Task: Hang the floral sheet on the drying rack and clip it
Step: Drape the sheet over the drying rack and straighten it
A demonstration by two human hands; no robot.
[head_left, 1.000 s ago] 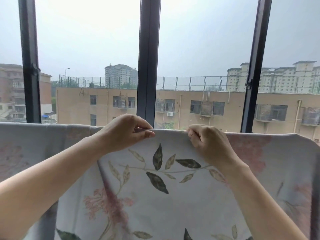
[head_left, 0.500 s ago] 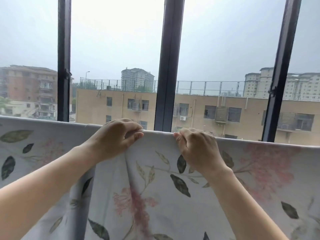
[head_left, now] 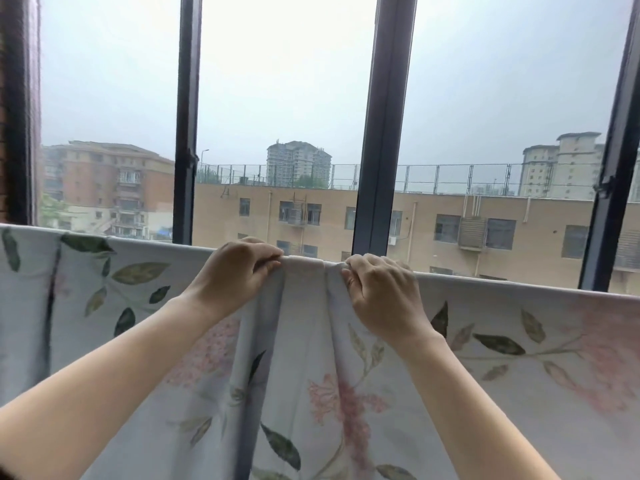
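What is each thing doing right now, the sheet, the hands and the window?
Sheet: hung by its top edge, gathered into folds between the hands, unclipped as far as shows.
Left hand: pinching the sheet's top edge.
Right hand: pinching the sheet's top edge.
Window: open or shut, cannot tell.

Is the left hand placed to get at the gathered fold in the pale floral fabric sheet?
Likely yes: the left hand grips the pale floral fabric sheet at its top edge, right beside the gathered fold, with nothing between them. The right hand pinches the fold's other side.
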